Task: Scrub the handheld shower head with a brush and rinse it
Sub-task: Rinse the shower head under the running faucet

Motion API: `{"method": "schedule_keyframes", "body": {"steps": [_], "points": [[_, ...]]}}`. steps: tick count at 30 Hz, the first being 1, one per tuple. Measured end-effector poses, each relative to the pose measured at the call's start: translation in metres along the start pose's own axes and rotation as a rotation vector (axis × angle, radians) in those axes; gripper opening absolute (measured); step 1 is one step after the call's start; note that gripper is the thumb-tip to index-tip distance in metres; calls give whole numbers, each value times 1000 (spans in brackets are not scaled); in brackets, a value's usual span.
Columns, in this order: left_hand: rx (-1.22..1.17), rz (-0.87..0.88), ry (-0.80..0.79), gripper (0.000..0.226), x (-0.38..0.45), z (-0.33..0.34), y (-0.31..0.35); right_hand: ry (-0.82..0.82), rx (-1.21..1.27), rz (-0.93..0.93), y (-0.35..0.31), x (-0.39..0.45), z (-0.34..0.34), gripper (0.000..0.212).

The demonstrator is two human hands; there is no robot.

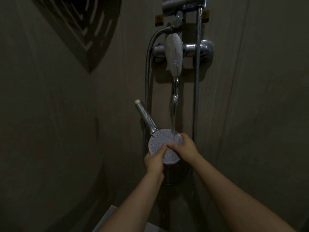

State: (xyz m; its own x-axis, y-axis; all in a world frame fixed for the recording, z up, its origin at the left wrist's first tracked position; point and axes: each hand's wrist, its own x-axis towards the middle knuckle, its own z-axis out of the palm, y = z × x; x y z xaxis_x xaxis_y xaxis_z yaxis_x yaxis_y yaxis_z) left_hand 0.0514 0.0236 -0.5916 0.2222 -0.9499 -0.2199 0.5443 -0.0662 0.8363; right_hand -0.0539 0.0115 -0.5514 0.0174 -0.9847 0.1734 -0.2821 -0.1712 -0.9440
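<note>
The handheld shower head (158, 139) is detached from its hose, its round white perforated face turned up toward me and its chrome handle pointing up-left. My left hand (154, 160) grips the lower left rim of the face, thumb lying on it. My right hand (185, 146) lies over the right side of the face, fingers curled on it. A stream of water (174, 101) falls from the wall tap's spout onto the upper right of the face. No brush is in view.
The chrome mixer tap (173, 51) with a white lever is fixed to the wall above. A metal hose (148, 77) loops down on its left, a riser pipe (197, 64) runs on its right. A dark corner shelf (83, 27) hangs upper left. A pale ledge (107, 218) sits below.
</note>
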Motion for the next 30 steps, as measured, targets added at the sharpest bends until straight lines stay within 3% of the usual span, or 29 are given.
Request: {"method": "schedule_keyframes", "body": {"steps": [5,10,13,17,22,26,30], "points": [[112,17,13,28,-4,-4,-5,81,-160,13,4,8,-2,26],[313,-30,-83,36,0,-30,15,-85,-283,118,6,7,-10,27],[403,-32,-149,33,2,-42,31,-44,-303,99,5,5,-5,22],[549,-36,-208,28,9,-62,42,-27,-349,0,2,7,6,42],[768,-60,-329,30,18,-89,54,40,-468,-179,-3,4,14,32],[977,-120,-395,34,24,-109,77,12,-796,-297,0,2,16,58],[1280,-193,-441,38,29,-123,108,-131,-1135,-411,10,8,20,66]]}}
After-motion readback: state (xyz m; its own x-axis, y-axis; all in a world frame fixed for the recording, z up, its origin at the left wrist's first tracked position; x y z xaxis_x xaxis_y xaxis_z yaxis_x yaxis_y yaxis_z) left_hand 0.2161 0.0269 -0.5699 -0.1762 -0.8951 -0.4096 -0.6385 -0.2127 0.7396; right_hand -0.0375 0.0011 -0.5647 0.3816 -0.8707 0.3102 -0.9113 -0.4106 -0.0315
